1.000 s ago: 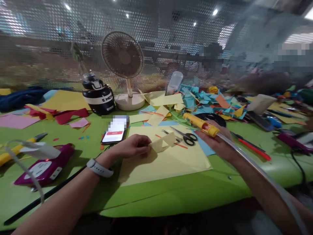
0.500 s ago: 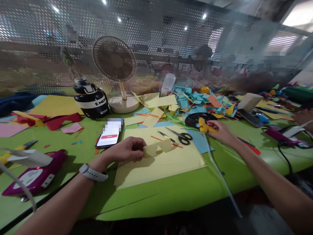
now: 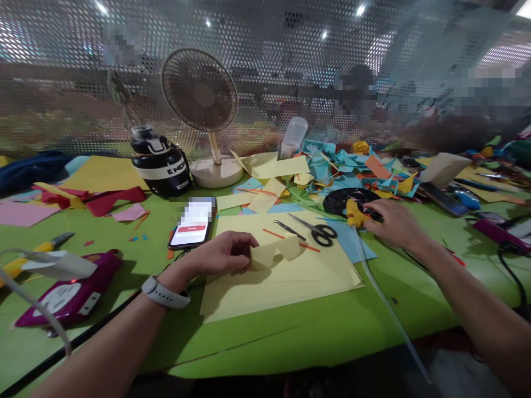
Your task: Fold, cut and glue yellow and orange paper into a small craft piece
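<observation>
Paper strip, folded, pale yellow, pinched in my left hand, above yellow sheet. Glue gun at my right hand's fingers, can't tell if gripped; black dish just beyond. Scissors between my hands; phone just beyond my left.

The left hand and right hand are ungloved, and both forearms are bare to the edge of view. Around the left wrist sits a pale grey band — broad, smooth, rubbery-looking — with small dark holes in a row. Its upper end carries a rounded, darker grey piece; buckle or watch case, I cannot tell.
</observation>
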Tool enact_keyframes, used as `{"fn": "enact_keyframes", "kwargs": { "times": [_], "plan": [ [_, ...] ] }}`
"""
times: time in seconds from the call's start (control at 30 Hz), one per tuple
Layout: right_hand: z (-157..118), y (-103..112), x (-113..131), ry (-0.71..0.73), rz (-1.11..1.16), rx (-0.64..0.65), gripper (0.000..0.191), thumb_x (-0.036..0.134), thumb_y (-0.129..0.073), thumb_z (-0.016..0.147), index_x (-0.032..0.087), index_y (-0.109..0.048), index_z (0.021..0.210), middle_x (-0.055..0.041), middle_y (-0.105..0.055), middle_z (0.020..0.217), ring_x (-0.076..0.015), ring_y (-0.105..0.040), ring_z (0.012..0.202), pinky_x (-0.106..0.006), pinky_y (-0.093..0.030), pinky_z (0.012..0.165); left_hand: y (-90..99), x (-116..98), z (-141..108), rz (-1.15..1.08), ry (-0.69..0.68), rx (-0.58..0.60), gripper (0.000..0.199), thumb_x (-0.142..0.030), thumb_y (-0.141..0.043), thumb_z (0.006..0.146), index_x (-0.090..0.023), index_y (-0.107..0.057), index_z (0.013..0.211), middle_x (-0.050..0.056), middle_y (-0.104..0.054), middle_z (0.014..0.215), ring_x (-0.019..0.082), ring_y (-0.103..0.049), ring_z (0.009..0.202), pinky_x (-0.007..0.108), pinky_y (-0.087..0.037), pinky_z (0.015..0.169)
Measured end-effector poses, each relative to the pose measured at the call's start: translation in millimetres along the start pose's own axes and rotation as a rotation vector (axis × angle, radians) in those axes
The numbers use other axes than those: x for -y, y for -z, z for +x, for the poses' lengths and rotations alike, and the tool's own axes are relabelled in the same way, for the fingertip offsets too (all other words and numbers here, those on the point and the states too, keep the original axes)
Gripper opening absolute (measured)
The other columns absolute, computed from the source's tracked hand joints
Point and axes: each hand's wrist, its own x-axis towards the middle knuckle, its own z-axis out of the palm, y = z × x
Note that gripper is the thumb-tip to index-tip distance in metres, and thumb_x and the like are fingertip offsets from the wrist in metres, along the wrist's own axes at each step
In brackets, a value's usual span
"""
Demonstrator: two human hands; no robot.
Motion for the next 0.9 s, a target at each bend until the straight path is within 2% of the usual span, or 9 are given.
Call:
{"fn": "enact_keyframes", "kwargs": {
  "times": [0.07, 0.23, 0.33, 0.43, 0.57, 0.7, 0.8, 0.83, 0.9],
  "plan": [
    [4.3, 5.3, 22.8, 0.014, 0.037, -0.014, 0.025, 0.032, -0.052, 0.074, 0.019, -0.068, 0.089, -0.0111, -0.069, 0.095, -0.0293, -0.063, 0.090, -0.042, -0.048, 0.080, 1.1, -1.5, -0.7, -0.024, 0.000, 0.012, 0.026, -0.023, -0.059, 0.071, -0.015, -0.056, 0.095, 0.000, -0.063, 0.067, 0.014, -0.058, 0.058, 0.026, -0.046, 0.055],
    [16.4, 7.3, 82.6, 0.135, 0.118, 0.238, 0.017, 0.028, -0.052, 0.080, 0.020, -0.066, 0.084, -0.0062, -0.068, 0.087, -0.0207, -0.063, 0.077, -0.030, -0.045, 0.067, 2.7, -1.9, -1.8, -0.104, 0.011, 0.007, 0.024, -0.030, -0.055, 0.080, -0.014, -0.057, 0.098, 0.002, -0.064, 0.067, 0.015, -0.058, 0.058, 0.027, -0.048, 0.055],
    [25.4, 4.4, 103.7, 0.199, 0.122, 0.359, 0.015, 0.025, -0.052, 0.081, 0.019, -0.066, 0.082, -0.0053, -0.067, 0.084, -0.0186, -0.062, 0.072, -0.028, -0.043, 0.064, 2.0, 0.0, -1.6, -0.119, 0.005, 0.009, 0.021, -0.027, -0.055, 0.079, -0.015, -0.057, 0.096, 0.001, -0.064, 0.067, 0.014, -0.058, 0.058, 0.026, -0.047, 0.055],
    [31.8, 2.0, 110.8, 0.246, 0.094, 0.400, 0.014, 0.026, -0.053, 0.082, 0.020, -0.066, 0.081, -0.0053, -0.068, 0.083, -0.0196, -0.062, 0.074, -0.027, -0.041, 0.061, 0.4, -0.1, -2.5, -0.094, 0.009, 0.006, 0.023, -0.021, -0.056, 0.074, -0.015, -0.057, 0.096, 0.000, -0.061, 0.066, 0.013, -0.056, 0.056, 0.025, -0.046, 0.053],
    [32.4, 2.5, 102.5, 0.254, 0.076, 0.399, 0.013, 0.026, -0.055, 0.080, 0.020, -0.066, 0.080, -0.0057, -0.067, 0.082, -0.0201, -0.062, 0.072, -0.027, -0.041, 0.059, -2.3, -4.0, -4.5, -0.039, 0.025, 0.007, 0.024, -0.018, -0.055, 0.071, -0.015, -0.056, 0.095, -0.002, -0.059, 0.064, 0.012, -0.052, 0.053, 0.024, -0.042, 0.051],
    [36.2, 1.5, 97.6, 0.249, 0.170, 0.404, 0.018, 0.031, -0.052, 0.083, 0.020, -0.066, 0.081, -0.0045, -0.067, 0.080, -0.0177, -0.063, 0.067, -0.028, -0.046, 0.059, -3.2, -5.6, -3.7, -0.001, 0.020, 0.001, 0.024, -0.017, -0.053, 0.072, -0.015, -0.057, 0.096, -0.002, -0.059, 0.063, 0.012, -0.051, 0.052, 0.024, -0.040, 0.050],
    [53.8, -12.1, 114.7, 0.339, 0.217, 0.343, 0.029, 0.033, -0.044, 0.089, 0.019, -0.068, 0.096, -0.0085, -0.071, 0.094, -0.0209, -0.066, 0.082, -0.032, -0.050, 0.072, -2.9, -4.1, -1.9, -0.030, 0.009, 0.013, 0.021, -0.019, -0.053, 0.076, -0.015, -0.057, 0.096, -0.001, -0.059, 0.064, 0.012, -0.052, 0.053, 0.024, -0.041, 0.051],
    [62.5, -19.8, 124.2, 0.409, 0.223, 0.323, 0.033, 0.033, -0.041, 0.090, 0.018, -0.066, 0.106, -0.0106, -0.070, 0.106, -0.0229, -0.065, 0.095, -0.035, -0.050, 0.081, -2.8, -3.5, -1.5, -0.040, 0.012, 0.013, 0.020, -0.020, -0.053, 0.077, -0.015, -0.057, 0.095, -0.001, -0.059, 0.064, 0.013, -0.053, 0.053, 0.024, -0.042, 0.051],
    [81.5, -37.6, 144.5, 0.589, 0.231, 0.360, 0.043, 0.031, -0.036, 0.092, 0.017, -0.056, 0.127, -0.0111, -0.058, 0.132, -0.0239, -0.053, 0.121, -0.040, -0.040, 0.101, -2.8, -2.5, -1.3, -0.058, 0.023, 0.004, 0.020, -0.022, -0.053, 0.078, -0.015, -0.057, 0.096, -0.001, -0.060, 0.064, 0.013, -0.054, 0.053, 0.025, -0.043, 0.052]
  ]
}}
